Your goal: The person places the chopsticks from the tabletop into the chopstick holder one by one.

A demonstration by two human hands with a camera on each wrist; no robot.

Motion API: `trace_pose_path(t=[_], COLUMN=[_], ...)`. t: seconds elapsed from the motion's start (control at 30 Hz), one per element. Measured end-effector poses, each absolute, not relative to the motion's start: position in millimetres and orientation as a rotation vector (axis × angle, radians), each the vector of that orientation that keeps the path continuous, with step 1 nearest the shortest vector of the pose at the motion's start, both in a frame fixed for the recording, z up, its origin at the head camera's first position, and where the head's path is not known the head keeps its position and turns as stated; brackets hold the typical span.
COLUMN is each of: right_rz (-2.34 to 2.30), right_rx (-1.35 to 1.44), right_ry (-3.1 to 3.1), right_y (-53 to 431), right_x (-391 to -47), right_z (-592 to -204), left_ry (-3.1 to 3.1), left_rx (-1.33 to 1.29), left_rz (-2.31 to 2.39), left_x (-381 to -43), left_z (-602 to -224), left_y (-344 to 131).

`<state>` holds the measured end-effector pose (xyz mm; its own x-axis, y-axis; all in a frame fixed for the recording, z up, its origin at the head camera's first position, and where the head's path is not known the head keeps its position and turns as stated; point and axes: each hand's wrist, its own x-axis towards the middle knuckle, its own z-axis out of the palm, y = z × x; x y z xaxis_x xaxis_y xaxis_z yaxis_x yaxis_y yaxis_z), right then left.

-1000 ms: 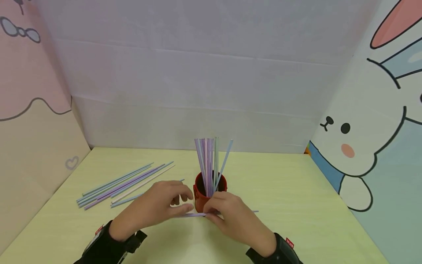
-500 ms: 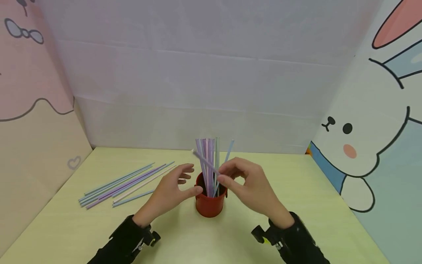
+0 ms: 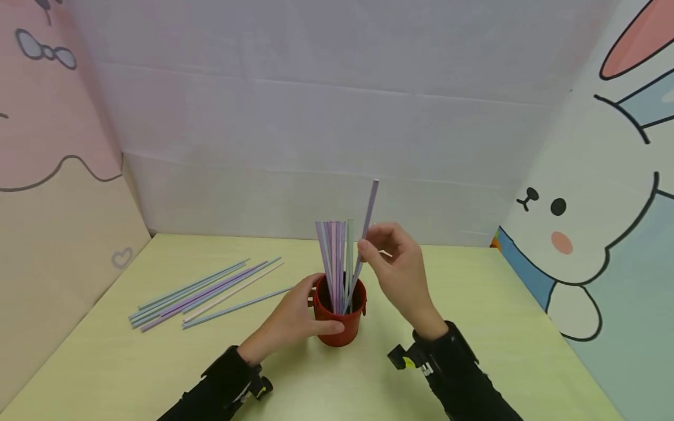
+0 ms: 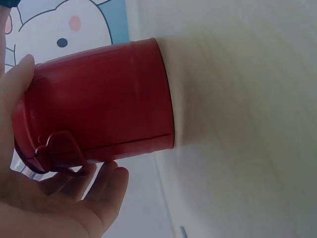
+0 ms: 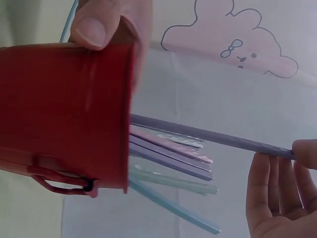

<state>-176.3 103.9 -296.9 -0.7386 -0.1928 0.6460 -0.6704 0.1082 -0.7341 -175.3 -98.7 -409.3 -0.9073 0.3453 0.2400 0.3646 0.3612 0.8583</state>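
A small red metal bucket (image 3: pixel 347 336) stands upright on the table, with several purple, pink, green and blue straws (image 3: pixel 333 257) leaning inside it. My left hand (image 3: pixel 295 314) holds the bucket from its left side; the thumb lies across the front and the fingers reach behind, near a wire ear (image 4: pixel 62 148). My right hand (image 3: pixel 398 275) pinches a purple straw (image 3: pixel 371 207) between thumb and fingers, above the bucket's right side. This straw slants, and its lower end is down inside the rim, as the right wrist view shows.
Several loose blue, purple and white straws (image 3: pixel 205 287) lie slanted on the pale yellow table (image 3: pixel 463 351), left of the bucket. A light grey sheet (image 3: pixel 316 128) rises behind the table. Cartoon-printed panels, one with a rabbit (image 3: pixel 579 234), flank both sides.
My right hand has lifted the purple straw from in front of the bucket, turned it upright and brought its end into the bucket. My left hand has moved right onto the bucket.
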Motion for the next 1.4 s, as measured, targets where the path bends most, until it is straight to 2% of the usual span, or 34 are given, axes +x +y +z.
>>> trace_pose_path(t=[0.2, 0.43, 1.03, 1.23, 1.4], right_rz=[1.659, 1.711, 1.610, 1.528, 1.467], right_rx=[0.694, 0.586, 0.486, 0.477, 0.481], right_ry=[-2.100, -2.145, -2.211, -2.224, -2.216], right_y=[105, 109, 108, 115, 118], right_x=[-182, -188, -190, -210, -210], right_z=[-317, -340, -352, -375, -372], left_ry=[-2.519, -2.555, -2.570, -2.553, -2.622], left_rx=[-0.751, -0.716, -0.728, -0.725, -0.737], left_rz=[-1.719, -1.691, -1.675, -1.656, -1.596], left_x=[-168, -166, -164, -172, -184], left_z=[-398, -396, -393, -407, -425], left_y=[-93, -92, -93, -95, -104])
